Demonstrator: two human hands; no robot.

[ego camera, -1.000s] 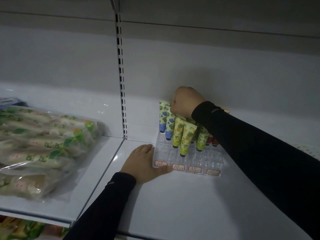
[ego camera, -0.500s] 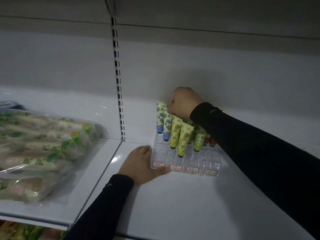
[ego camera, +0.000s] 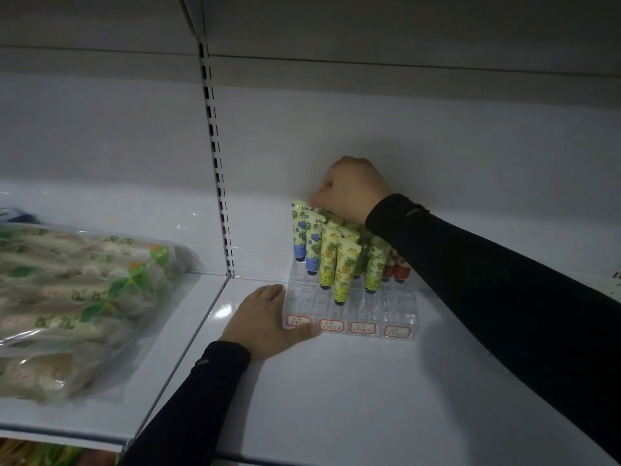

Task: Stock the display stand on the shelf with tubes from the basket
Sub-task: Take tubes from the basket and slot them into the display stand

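head view: on the white shelf point(ego camera: 336, 398) a clear display stand point(ego camera: 396, 307) holds tubes upright, caps down: two blue-flowered tubes point(ego camera: 307, 237) at 9 o'clock, yellow tubes point(ego camera: 346, 270) mid-stand, green tubes point(ego camera: 374, 264) and red-capped ones point(ego camera: 398, 269) toward 3 o'clock. front slots sit unfilled. left hand point(ego camera: 265, 321) lies flat, fingers straight, against the stand's 8 o'clock corner. right hand point(ego camera: 353, 188), fingers curled, grips a tube top in the back row. a plastic bag of packets point(ego camera: 74, 297) lies at far 9 o'clock.

Clear bag of packaged goods point(ego camera: 77, 297) on the neighbouring left shelf board point(ego camera: 161, 364).
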